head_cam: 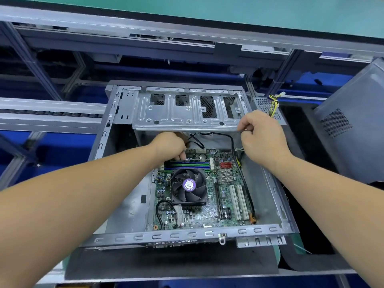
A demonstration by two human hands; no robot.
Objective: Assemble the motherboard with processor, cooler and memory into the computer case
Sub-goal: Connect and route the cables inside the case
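The left hand [169, 146] hides its fingertips (behind the knuckles).

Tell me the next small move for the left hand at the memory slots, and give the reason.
Probably press down on the memory stick until it seats. The left hand has its fingertips on the stick's far-left end, beside the cooler fan, while the right hand grips the raised drive cage by its edge, keeping it clear. Whether the stick is latched can't be told from here.

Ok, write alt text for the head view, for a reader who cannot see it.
A person's left hand fingers the memory sticks on a motherboard lying in an open computer case, while the right hand pinches a black cable beneath the raised drive cage. A cooler fan sits mid-board.
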